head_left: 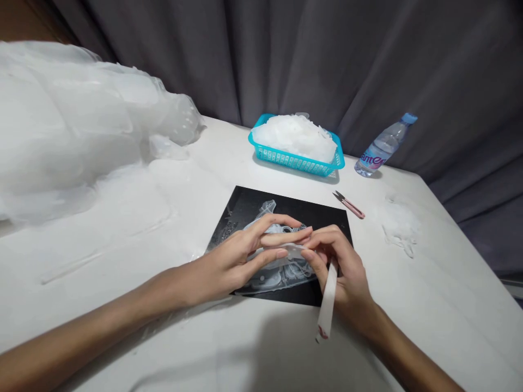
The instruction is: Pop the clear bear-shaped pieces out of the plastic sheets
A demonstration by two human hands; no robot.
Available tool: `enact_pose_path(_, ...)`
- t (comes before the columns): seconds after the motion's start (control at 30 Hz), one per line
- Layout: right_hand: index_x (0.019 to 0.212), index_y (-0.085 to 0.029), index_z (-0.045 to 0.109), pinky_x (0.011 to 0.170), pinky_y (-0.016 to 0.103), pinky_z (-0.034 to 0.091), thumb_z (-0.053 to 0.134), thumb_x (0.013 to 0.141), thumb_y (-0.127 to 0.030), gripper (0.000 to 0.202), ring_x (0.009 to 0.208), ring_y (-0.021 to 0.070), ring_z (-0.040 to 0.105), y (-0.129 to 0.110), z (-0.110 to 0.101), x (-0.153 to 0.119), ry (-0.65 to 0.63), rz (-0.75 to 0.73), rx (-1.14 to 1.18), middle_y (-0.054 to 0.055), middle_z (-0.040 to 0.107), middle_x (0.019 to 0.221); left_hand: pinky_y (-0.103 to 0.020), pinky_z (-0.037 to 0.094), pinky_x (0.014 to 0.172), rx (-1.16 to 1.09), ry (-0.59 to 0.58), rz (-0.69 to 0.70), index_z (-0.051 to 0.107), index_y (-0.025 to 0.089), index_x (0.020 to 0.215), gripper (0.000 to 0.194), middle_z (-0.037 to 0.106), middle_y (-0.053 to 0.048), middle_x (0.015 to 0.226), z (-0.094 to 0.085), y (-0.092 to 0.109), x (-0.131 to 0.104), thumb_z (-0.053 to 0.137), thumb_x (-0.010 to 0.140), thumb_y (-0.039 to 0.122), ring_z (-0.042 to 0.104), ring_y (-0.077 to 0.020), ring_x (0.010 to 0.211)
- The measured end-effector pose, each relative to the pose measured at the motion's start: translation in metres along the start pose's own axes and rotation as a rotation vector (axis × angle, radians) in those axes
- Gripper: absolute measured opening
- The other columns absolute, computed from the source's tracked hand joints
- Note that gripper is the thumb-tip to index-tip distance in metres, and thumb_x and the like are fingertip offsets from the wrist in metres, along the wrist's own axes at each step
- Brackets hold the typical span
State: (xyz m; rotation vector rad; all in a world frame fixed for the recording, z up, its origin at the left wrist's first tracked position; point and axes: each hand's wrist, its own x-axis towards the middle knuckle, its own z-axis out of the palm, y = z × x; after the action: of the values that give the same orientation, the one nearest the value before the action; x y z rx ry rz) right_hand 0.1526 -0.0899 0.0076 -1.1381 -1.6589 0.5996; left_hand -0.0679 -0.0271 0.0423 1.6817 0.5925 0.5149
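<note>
My left hand pinches the edge of a clear, milky, soft-looking molded sheet between thumb and fingers. From the right, my right hand grips the same sheet's raised edge with thumb and forefinger, close to the left fingertips. A slim white stick-like tool is tucked in the right palm, one end sticking out toward me; its other end is hidden. The rest of the sheet, with molded shapes and thin strands, lies on a black mat beneath both hands.
A large heap of translucent white pieces covers the left of the white table. Behind the mat stands a turquoise basket heaped with white pieces. Pink-handled thread snips, a water bottle and clear scraps are at right.
</note>
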Motion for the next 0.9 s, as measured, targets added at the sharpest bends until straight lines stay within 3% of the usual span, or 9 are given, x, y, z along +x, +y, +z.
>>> enact_pose_path(0.1, 0.102, -0.025, 0.060, 0.067, 0.029, 0.045, 0.060, 0.103, -0.019, 0.006, 0.075, 0.0144, 0.052, 0.000, 0.000, 0.000, 0.013, 0.009, 0.014, 0.001, 0.058, 0.094, -0.037, 0.054, 0.104, 0.026, 0.044, 0.004, 0.046, 0.030, 0.143, 0.036, 0.073, -0.008, 0.133, -0.001, -0.006, 0.002, 0.055, 0.108, 0.033, 0.067, -0.0237, 0.129)
enact_pose_path(0.17, 0.101, -0.024, 0.059, 0.065, 0.029, 0.044, 0.058, 0.103, -0.020, 0.005, 0.073, 0.0139, 0.051, 0.001, 0.001, -0.001, 0.033, 0.030, -0.013, 0.001, 0.055, 0.093, -0.031, 0.058, 0.088, 0.060, 0.132, 0.003, 0.051, 0.027, 0.134, 0.034, 0.079, -0.004, 0.109, -0.002, -0.010, 0.004, 0.064, 0.103, 0.035, 0.075, -0.0211, 0.105)
enact_pose_path(0.27, 0.108, -0.023, 0.059, 0.066, 0.030, 0.045, 0.058, 0.102, -0.021, 0.006, 0.070, 0.0136, 0.047, 0.001, 0.002, -0.001, 0.062, 0.055, -0.100, 0.002, 0.056, 0.097, -0.026, 0.053, 0.068, 0.130, 0.294, 0.020, 0.063, 0.021, 0.109, 0.025, 0.069, 0.002, 0.078, -0.001, -0.014, 0.007, 0.075, 0.095, 0.038, 0.068, -0.0156, 0.074)
enact_pose_path(0.4, 0.132, -0.027, 0.060, 0.072, 0.034, 0.050, 0.066, 0.099, -0.028, 0.033, 0.081, 0.0176, 0.055, 0.000, 0.002, 0.003, -0.001, -0.020, -0.173, 0.007, 0.062, 0.115, -0.026, 0.051, 0.067, 0.216, 0.319, 0.053, 0.074, 0.018, 0.097, 0.019, 0.071, -0.002, 0.085, 0.004, -0.010, 0.008, 0.075, 0.095, 0.038, 0.064, -0.0155, 0.076)
enact_pose_path(0.57, 0.108, -0.025, 0.067, 0.075, 0.035, 0.050, 0.062, 0.103, -0.021, 0.008, 0.084, 0.0191, 0.061, -0.002, 0.002, 0.006, -0.037, -0.082, -0.109, 0.004, 0.069, 0.098, -0.024, 0.051, 0.070, 0.291, 0.304, 0.188, 0.079, 0.020, 0.096, 0.009, 0.073, -0.001, 0.084, 0.008, -0.008, 0.006, 0.074, 0.097, 0.028, 0.065, -0.0140, 0.076)
enact_pose_path(0.7, 0.104, -0.024, 0.067, 0.073, 0.034, 0.048, 0.062, 0.102, -0.017, 0.009, 0.080, 0.0171, 0.059, -0.002, 0.002, 0.006, -0.019, -0.096, -0.086, 0.003, 0.069, 0.095, -0.025, 0.052, 0.075, 0.334, 0.313, 0.298, 0.078, 0.019, 0.097, 0.004, 0.074, -0.001, 0.084, 0.005, -0.012, 0.004, 0.077, 0.095, 0.023, 0.068, -0.0154, 0.081)
enact_pose_path(0.77, 0.103, -0.024, 0.066, 0.069, 0.032, 0.046, 0.062, 0.103, -0.018, 0.008, 0.077, 0.0161, 0.056, -0.002, 0.001, 0.004, -0.004, -0.067, -0.074, 0.003, 0.067, 0.093, -0.026, 0.054, 0.079, 0.346, 0.296, 0.283, 0.078, 0.020, 0.100, 0.007, 0.076, -0.001, 0.089, 0.003, -0.013, 0.004, 0.076, 0.096, 0.025, 0.070, -0.0166, 0.085)
enact_pose_path(0.9, 0.100, -0.023, 0.062, 0.062, 0.029, 0.042, 0.058, 0.105, -0.023, 0.006, 0.070, 0.0137, 0.051, -0.001, 0.002, 0.001, 0.123, 0.079, -0.020, 0.001, 0.058, 0.089, -0.027, 0.054, 0.078, 0.339, 0.319, 0.110, 0.076, 0.021, 0.103, 0.017, 0.076, -0.001, 0.093, 0.001, -0.015, 0.006, 0.076, 0.095, 0.036, 0.069, -0.0171, 0.083)
